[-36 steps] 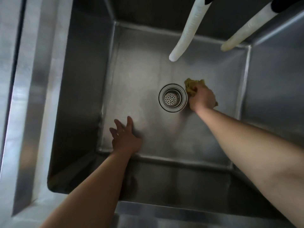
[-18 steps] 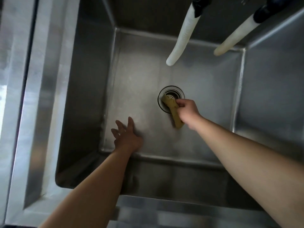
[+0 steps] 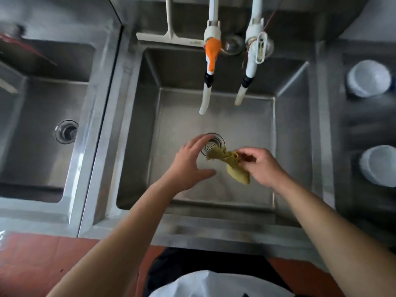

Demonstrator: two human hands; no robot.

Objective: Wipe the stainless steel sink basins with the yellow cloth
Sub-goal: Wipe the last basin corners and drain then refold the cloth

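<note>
The middle steel basin (image 3: 246, 125) lies below me, its round drain strainer (image 3: 213, 143) partly hidden behind my left hand. My right hand (image 3: 262, 165) pinches the crumpled yellow cloth (image 3: 230, 163), which hangs in the air above the basin floor, just right of the drain. My left hand (image 3: 189, 160) hovers over the basin with spread, relaxed fingers, a short gap from the cloth's frayed end, holding nothing. A second steel basin (image 3: 42, 116) with its own drain sits to the left.
Two white tap hoses, one with an orange fitting (image 3: 211, 67) and a plain white hose (image 3: 251, 67), hang over the back of the middle basin. A white squeegee (image 3: 169, 37) rests on the back ledge. Two white bowls, a far bowl (image 3: 368, 79) and a near bowl (image 3: 379, 165), sit at right. Red floor lies below.
The view has pulled back and up. My right hand lifted the cloth off the drain area. My left hand left the basin floor and rose toward the cloth.
</note>
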